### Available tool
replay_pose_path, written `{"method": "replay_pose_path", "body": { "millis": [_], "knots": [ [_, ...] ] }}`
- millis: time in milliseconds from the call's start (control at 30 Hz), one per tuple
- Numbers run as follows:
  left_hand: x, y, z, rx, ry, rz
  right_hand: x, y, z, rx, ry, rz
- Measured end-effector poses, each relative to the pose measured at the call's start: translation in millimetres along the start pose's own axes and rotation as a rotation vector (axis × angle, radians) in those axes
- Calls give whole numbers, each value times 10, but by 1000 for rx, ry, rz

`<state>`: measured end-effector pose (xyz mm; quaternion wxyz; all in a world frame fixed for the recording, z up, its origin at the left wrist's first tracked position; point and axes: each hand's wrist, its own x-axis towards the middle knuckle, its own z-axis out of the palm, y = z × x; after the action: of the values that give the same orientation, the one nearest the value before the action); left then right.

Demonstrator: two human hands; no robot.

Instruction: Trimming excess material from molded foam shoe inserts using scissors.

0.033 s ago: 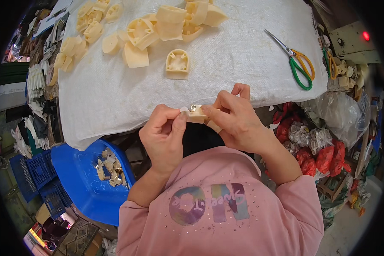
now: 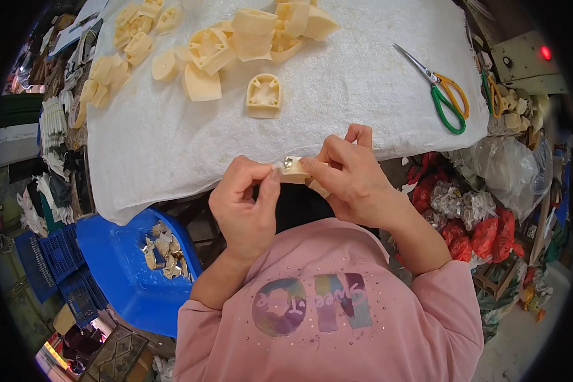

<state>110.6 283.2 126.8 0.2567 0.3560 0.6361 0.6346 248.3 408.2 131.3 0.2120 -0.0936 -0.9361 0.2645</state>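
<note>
Little has changed: the left hand (image 2: 243, 198) sits slightly farther right, so work on the piece (image 2: 293, 176) seems unbroken. Its thumb and finger pinch what looks like one white scrap (image 2: 278, 165); the right hand (image 2: 356, 177) grips the piece at the cloth's (image 2: 369, 95) near edge. One block (image 2: 264, 112) lies alone; the heaped blocks (image 2: 254, 44) overlap too much to count. One pair of scissors (image 2: 433, 78) lies at right, one tub (image 2: 124, 280) stands at left.
</note>
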Motion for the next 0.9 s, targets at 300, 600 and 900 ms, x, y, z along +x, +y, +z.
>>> {"method": "replay_pose_path", "body": {
  "millis": [300, 600, 900],
  "knots": [
    [19, 52, -34, 398, -160, 259, -44, 48, 56, 74, 25, 30],
    [-27, -224, -27, -310, -162, -115, -74, 65, 70, 377, 75, 99],
    [18, -95, 4, 11, -169, 162, -85, 46, 65, 447, 65, 99]
  ]
}}
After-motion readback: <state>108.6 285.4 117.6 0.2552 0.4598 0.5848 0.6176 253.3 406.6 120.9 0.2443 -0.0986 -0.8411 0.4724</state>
